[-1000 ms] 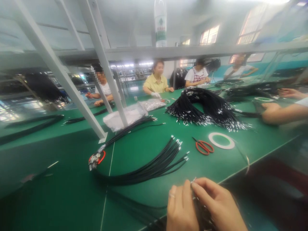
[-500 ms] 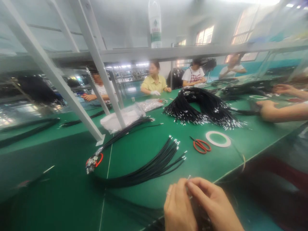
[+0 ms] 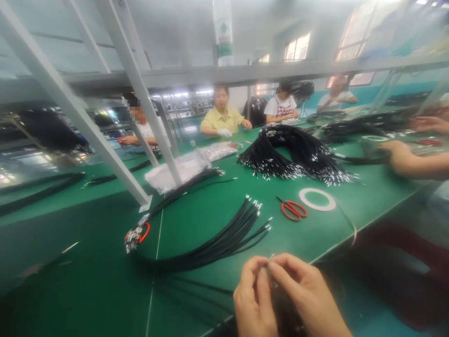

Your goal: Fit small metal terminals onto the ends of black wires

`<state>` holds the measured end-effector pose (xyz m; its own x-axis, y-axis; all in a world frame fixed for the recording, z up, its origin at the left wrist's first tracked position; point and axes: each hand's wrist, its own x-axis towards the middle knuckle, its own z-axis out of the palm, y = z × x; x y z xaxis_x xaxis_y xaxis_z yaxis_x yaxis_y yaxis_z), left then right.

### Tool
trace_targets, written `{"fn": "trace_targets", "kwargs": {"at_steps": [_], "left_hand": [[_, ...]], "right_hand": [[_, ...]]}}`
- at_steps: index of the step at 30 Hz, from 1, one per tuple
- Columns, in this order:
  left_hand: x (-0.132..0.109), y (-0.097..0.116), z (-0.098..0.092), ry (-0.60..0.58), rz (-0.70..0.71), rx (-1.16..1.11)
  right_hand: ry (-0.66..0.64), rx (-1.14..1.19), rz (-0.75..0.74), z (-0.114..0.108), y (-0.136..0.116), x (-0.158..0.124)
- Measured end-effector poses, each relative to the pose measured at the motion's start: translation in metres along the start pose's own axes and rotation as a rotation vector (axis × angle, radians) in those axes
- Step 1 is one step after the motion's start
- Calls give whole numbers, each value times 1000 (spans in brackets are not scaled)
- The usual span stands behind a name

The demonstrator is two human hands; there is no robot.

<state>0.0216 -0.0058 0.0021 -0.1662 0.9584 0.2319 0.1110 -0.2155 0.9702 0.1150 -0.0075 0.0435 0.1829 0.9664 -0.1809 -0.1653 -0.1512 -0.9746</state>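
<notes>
At the table's front edge, my left hand (image 3: 251, 297) and my right hand (image 3: 304, 290) meet with pinched fingertips. Between them they grip a thin black cable by its end; only a small silvery tip (image 3: 271, 256) pokes out, and the fingers cover most of the rest. Dark cable strands (image 3: 206, 285) run from the left toward my left hand, blurred. Just beyond lies a fanned bundle of black cables (image 3: 206, 248) with silver tips. Red-handled scissors (image 3: 293, 210) and a white ring-shaped tape roll (image 3: 317, 200) rest farther right.
A large heap of black cables (image 3: 298, 150) lies farther back on the green table (image 3: 196, 210). White shelf posts (image 3: 101, 140) rise at left, near a plastic bag (image 3: 178, 173). A co-worker's arm (image 3: 407, 159) reaches in from the right. Other people sit opposite.
My left fingers have shifted from lying stretched alongside to a bent pinch at the cable tip. Both hands have moved slightly left. The co-worker's hand at right has drawn a little rightward.
</notes>
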Motion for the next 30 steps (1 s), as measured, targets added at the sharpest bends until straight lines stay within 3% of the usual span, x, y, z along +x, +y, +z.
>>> {"fn": "trace_targets", "kwargs": {"at_steps": [6,13,23,30], "left_hand": [[7,14,-7,-34,-130,-227],[7,20,-2,19,-208,-284],[-2,8,7,239,123,165],[0,2,4,120,43,52]], "right_hand": [[-21,10,-82,1,-1,-2],[69,-109,-208,-2,3,-7],[40,-130,-250,0,5,-8],[56,-104,-233,-4,7,-3]]}}
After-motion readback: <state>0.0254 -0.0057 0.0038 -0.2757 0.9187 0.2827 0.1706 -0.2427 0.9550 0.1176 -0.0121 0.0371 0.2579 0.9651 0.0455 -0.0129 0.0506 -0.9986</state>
